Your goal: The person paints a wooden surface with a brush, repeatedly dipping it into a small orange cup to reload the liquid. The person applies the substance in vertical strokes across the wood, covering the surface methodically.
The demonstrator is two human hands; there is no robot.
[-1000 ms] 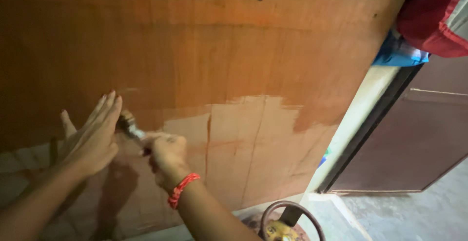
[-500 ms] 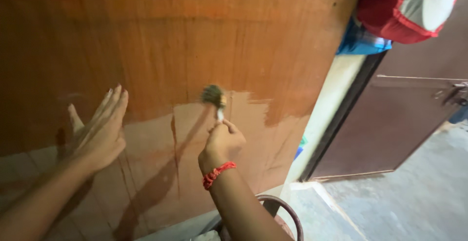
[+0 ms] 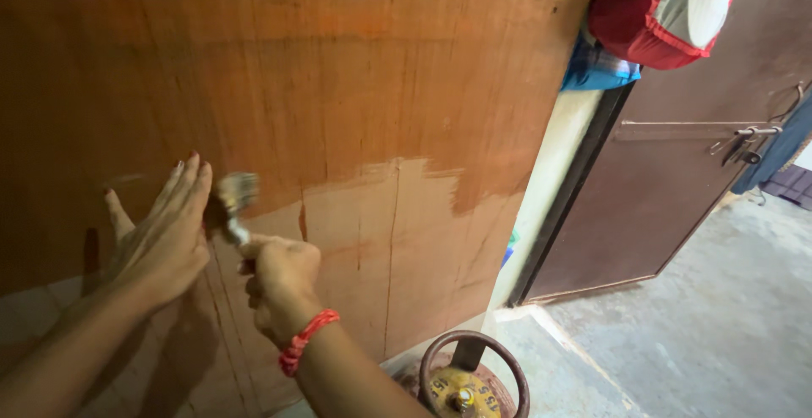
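Head view: right hand (image 3: 279, 278) grips a brush (image 3: 230, 202), bristles slanting up-left on the board (image 3: 381, 88); left hand (image 3: 161, 236) open flat beside it

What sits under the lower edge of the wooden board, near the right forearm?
Below the wooden board stands a gas cylinder: its round metal guard ring and yellowish top show. Its body is cut off by the frame, and the right forearm covers its left side.

The plywood board (image 3: 338, 71) is glossy reddish-brown above the fingers, pale unstained tan with dark grain lines below them. A red thread bracelet (image 3: 306, 340) circles the right wrist. The gas cylinder (image 3: 461, 384) shows rusty red and yellow; the door (image 3: 677, 189) is dull brown.
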